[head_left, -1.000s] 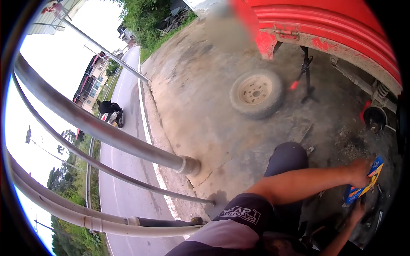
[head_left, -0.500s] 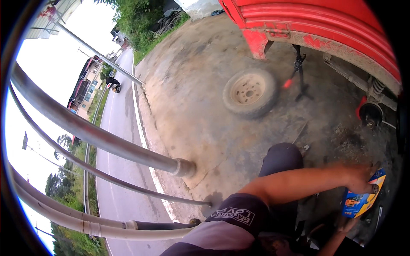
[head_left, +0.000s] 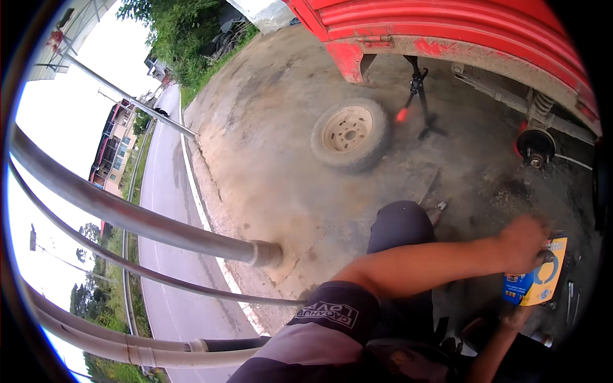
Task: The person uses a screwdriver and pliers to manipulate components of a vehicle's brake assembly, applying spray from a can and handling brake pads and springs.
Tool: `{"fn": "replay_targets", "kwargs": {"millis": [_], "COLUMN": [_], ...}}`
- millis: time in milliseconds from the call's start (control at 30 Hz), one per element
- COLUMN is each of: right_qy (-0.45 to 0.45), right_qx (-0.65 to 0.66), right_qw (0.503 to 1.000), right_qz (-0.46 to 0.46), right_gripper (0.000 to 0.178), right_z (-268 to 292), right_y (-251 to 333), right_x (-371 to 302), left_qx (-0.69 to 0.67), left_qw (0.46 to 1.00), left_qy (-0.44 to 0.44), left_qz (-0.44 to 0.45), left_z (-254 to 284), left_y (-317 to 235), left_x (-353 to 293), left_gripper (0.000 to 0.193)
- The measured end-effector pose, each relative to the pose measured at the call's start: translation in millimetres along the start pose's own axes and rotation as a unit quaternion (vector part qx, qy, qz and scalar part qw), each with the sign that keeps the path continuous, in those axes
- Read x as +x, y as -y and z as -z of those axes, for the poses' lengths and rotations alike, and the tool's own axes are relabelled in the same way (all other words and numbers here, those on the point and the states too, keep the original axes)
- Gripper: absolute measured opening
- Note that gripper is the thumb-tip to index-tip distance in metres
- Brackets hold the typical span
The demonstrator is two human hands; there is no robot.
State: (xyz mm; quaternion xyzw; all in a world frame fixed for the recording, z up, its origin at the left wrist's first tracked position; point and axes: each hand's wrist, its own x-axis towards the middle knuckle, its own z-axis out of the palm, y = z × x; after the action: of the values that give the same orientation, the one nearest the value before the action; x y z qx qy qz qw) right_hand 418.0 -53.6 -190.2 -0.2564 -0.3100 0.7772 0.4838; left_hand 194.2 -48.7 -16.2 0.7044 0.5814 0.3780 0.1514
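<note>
A blue and yellow cardboard box is held out to the right, above the ground, its printed faces turned toward me. My left hand reaches across to the box's upper end, its fingers closed at the edge there and slightly blurred by motion. From below, my right hand grips the lower end, with most of its fingers hidden behind the cardboard. Whether the box's upper end is unfastened cannot be made out.
A loose wheel lies on the concrete. Beside it a jack stands under a red truck body. Past it is a bare wheel hub. Metal tools lie at far right. Metal pipes cross the left side before a road.
My view has turned, so the surroundings appear shifted left. The box has tilted, showing more of its yellow face, and my left hand has shifted along its upper end.
</note>
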Motion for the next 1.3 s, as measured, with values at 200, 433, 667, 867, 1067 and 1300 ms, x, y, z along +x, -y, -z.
{"fn": "replay_targets", "kwargs": {"millis": [200,433,667,867,1067,1300], "right_qy": [0.007,-0.024,-0.017,-0.001,0.032,0.051], "right_qx": [0.033,0.062,0.116,0.167,0.175,0.251], "right_qw": [0.999,0.995,0.993,0.986,0.983,0.961], "right_qz": [-0.010,-0.071,-0.030,0.001,-0.038,-0.103], "right_gripper": [0.062,0.061,0.061,0.058,0.063,0.052], "right_z": [-74,-85,-93,-98,-107,-100], "right_y": [-3,34,24,30,17,37], "right_x": [-9,-7,-13,-13,-17,-24], "left_qx": [-0.022,-0.094,-0.013,-0.026,-0.057,0.288], "left_qw": [0.986,0.970,0.975,0.987,0.987,0.950], "left_qy": [0.120,0.064,0.170,0.077,0.071,-0.110], "left_qz": [0.116,0.214,0.141,0.142,0.132,0.052], "left_z": [39,69,47,34,33,112], "left_y": [19,15,8,4,23,98], "left_x": [2,21,11,10,2,44], "left_gripper": [0.064,0.064,0.076,0.064,0.069,0.074]}}
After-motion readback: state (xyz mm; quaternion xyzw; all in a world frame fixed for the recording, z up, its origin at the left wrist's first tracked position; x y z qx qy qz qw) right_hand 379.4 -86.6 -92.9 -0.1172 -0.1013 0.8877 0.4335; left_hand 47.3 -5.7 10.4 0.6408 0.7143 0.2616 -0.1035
